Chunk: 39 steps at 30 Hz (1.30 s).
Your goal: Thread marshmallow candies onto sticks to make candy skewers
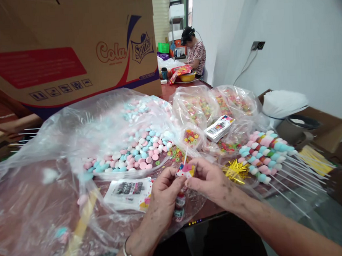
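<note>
My left hand (163, 193) and my right hand (210, 179) meet at the table's front edge, both pinched on a small candy skewer in a printed wrapper (185, 170). Its white stick pokes up between my fingers, and candy pieces hang below (179, 207). Just behind my hands lies a big clear bag of pink, blue and white marshmallow discs (137, 150). Right of my right hand sits a heap of gold twist ties (235, 170). Finished marshmallow skewers (265, 153) lie in a row further right.
Bags of coloured ring candies (212, 103) and a stack of printed wrappers (219, 127) lie behind. More wrappers (130, 191) sit by my left hand. A large cardboard box (69, 45) stands at the back left. Another person (195, 52) sits at the far end.
</note>
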Each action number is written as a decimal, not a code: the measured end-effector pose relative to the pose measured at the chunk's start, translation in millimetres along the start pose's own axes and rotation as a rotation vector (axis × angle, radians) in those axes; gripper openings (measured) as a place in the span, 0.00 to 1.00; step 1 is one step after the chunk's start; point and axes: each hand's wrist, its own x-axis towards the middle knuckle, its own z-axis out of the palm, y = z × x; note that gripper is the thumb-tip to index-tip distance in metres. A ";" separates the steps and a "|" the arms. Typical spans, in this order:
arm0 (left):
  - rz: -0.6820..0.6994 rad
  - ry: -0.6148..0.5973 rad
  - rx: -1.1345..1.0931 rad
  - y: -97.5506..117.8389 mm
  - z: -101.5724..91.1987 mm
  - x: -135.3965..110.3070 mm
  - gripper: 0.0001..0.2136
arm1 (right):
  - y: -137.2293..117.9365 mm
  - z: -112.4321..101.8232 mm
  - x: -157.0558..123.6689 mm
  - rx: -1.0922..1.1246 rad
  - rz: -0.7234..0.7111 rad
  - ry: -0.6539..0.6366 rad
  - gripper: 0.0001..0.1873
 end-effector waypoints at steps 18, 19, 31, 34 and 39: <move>-0.582 -0.477 -0.142 1.3 -16.8 1.9 0.11 | 8.4 -19.0 -12.8 -0.209 -0.296 -0.278 0.08; -0.564 -0.499 -0.131 2.4 -17.4 1.8 0.13 | 8.1 -19.2 -13.3 -0.250 -0.320 -0.271 0.09; -0.477 -0.440 0.046 11.7 -20.2 -0.3 0.13 | 7.1 -11.5 -27.8 -0.784 -0.384 0.016 0.13; -0.449 -0.446 0.061 6.6 -19.8 -3.2 0.14 | 1.1 -13.3 -37.2 -1.131 -0.719 0.059 0.13; -0.521 -0.528 0.157 6.5 -21.0 -9.1 0.14 | -5.6 -14.1 -45.0 -1.279 -1.006 -0.104 0.17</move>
